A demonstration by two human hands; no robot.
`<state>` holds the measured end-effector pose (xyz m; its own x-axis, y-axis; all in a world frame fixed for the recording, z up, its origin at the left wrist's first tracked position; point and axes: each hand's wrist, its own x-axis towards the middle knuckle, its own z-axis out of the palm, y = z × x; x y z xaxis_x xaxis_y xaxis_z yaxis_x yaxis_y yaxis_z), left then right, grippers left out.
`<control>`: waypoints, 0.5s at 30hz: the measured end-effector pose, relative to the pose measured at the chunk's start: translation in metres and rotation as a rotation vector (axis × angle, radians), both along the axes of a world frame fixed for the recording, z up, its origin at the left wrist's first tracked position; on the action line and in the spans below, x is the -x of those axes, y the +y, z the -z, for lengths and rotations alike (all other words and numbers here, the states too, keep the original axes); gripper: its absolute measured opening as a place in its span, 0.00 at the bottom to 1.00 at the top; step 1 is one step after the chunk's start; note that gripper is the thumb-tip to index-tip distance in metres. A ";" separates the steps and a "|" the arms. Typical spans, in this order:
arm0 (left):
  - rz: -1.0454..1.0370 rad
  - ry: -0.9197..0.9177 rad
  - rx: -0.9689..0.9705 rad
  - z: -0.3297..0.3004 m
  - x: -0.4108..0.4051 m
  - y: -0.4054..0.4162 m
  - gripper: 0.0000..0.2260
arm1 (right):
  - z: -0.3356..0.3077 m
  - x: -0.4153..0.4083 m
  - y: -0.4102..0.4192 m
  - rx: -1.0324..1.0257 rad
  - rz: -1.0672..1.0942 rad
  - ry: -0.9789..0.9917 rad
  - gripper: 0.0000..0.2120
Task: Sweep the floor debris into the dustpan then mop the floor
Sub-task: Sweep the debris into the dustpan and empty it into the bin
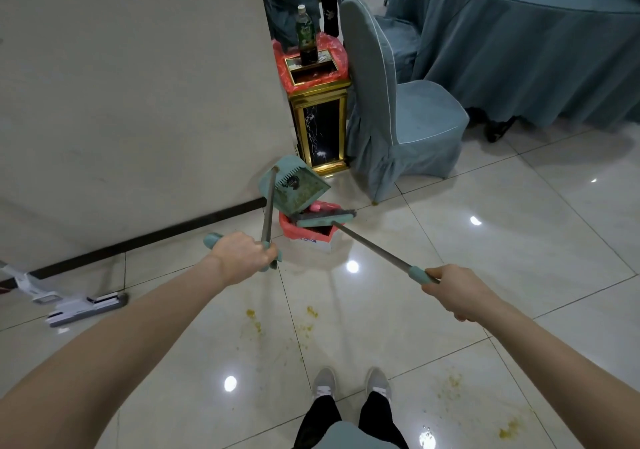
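Note:
My left hand (pixel 242 254) grips the teal handle of a long-handled teal dustpan (pixel 298 185), which is tilted over a small bin with a red liner (pixel 304 232). My right hand (pixel 457 291) grips the teal grip of a broom; its grey shaft (pixel 374 249) runs up-left to the broom head (pixel 325 218), which lies across the bin's mouth. Yellowish debris and smears lie on the glossy floor tiles near my feet (pixel 254 319) and at the lower right (pixel 509 428). A white flat mop (pixel 83 306) lies on the floor at the left, by the wall.
A beige wall with a dark skirting (pixel 138 102) fills the left. A gold and black standing bin (pixel 320 116) holds a green bottle (pixel 305 36) on top. A blue-covered chair (pixel 398 119) and a round table with a blue cloth (pixel 536 50) stand at the right.

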<state>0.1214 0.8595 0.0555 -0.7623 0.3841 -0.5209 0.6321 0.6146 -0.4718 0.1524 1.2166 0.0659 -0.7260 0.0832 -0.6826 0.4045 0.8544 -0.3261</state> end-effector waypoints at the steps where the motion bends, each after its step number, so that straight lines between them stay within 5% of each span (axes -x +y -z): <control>1: -0.002 0.000 -0.001 -0.001 0.000 0.000 0.19 | -0.004 0.000 0.003 0.003 0.001 0.006 0.13; 15: -0.130 0.067 -0.053 -0.007 -0.012 -0.003 0.16 | -0.001 0.004 0.001 0.006 -0.039 0.068 0.14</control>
